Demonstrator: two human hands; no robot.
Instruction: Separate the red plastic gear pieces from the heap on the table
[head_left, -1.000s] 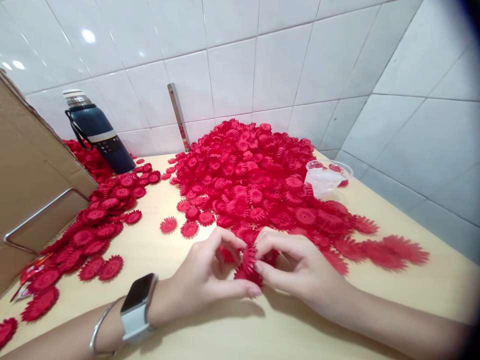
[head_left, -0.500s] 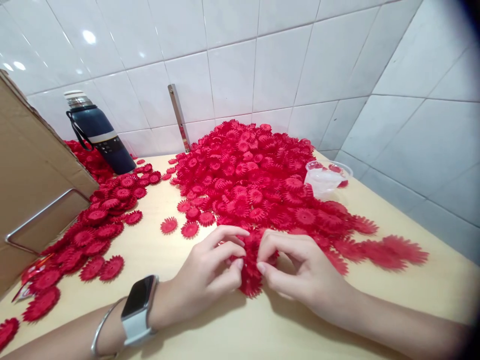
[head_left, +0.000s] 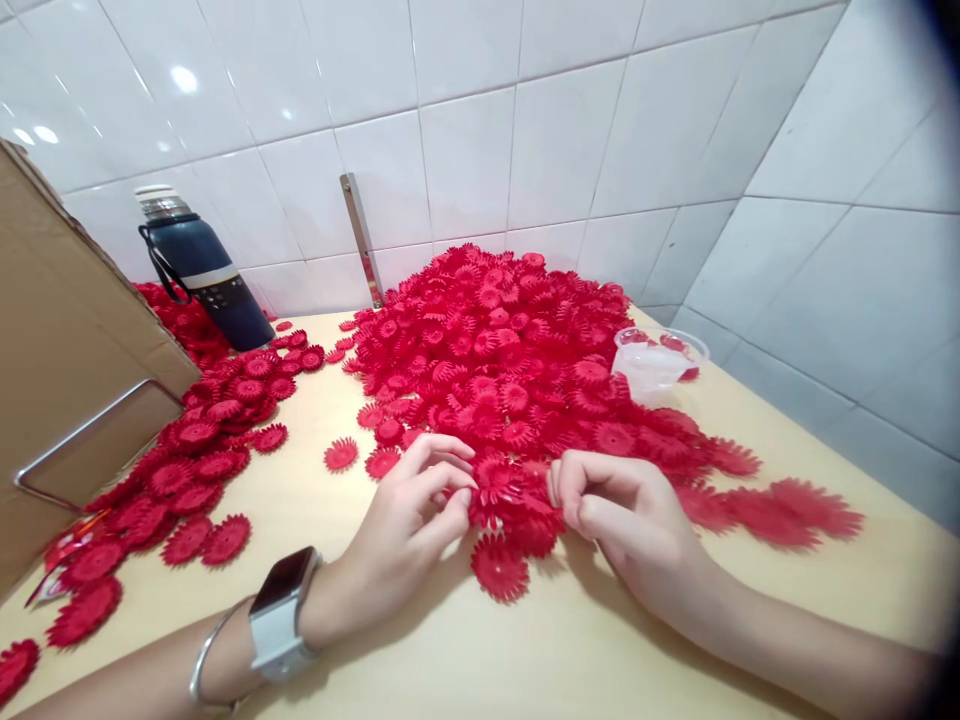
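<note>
Already my left hand [head_left: 409, 525] is at the near edge of the big heap of red flower discs [head_left: 510, 350], its fingers [head_left: 450, 478] narrowed onto a small clump of discs [head_left: 517, 495] that sits at the middle of the worktop [head_left: 420, 640], just in front of the heap. One loose disc [head_left: 499, 567] lies flat just nearer to me, touching nothing I hold. My right hand [head_left: 622, 515] is curled beside the same clump, its fingers [head_left: 574, 490] bent in and touching the petals — whether they truly pinch a disc I cannot tell.

The risk I see is in the petals: they look thin and toothed, so discs may snag one another, and a pull on one could drag several off the clump or tear a petal. A careless sweep of my right wrist could also spread the heap toward the clear plastic cup [head_left: 656, 360] near the right edge and tip it — it looks light.
</note>
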